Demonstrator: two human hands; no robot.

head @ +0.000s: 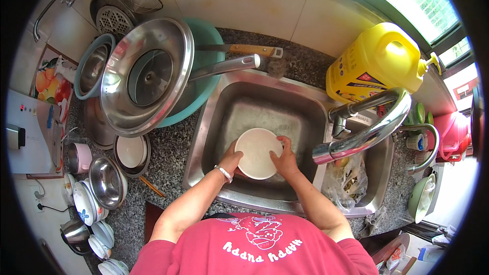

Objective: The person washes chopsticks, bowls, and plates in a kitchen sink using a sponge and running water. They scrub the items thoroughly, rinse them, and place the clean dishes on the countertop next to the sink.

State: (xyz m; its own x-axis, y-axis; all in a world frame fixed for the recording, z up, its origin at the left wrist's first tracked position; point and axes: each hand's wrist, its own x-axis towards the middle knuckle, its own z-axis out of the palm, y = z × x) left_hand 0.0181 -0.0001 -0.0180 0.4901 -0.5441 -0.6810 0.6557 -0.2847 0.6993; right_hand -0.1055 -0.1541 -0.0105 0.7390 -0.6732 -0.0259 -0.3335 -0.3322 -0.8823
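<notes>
Between my two hands is a white bowl (258,154), held above the large basin of the steel sink (263,107). My left hand (231,161), with a silver bracelet at the wrist, grips its left side, thumb on the rim. On the right side my right hand (285,159) holds it, the thumb over the rim and fingers behind the wall. The bowl's underside is hidden. The chrome faucet (363,133) curves over the divider, its spout to the right of my right hand. I see no stream of water from it.
A large steel pan (183,95) leans on a turquoise basin (208,95) at the left. Behind the sink lies a wooden-handled knife (256,50); a yellow pump jug (378,59) stands back right. The small basin holds a plastic bag (345,183). Chopsticks (152,186) and stacked bowls (86,202) sit left.
</notes>
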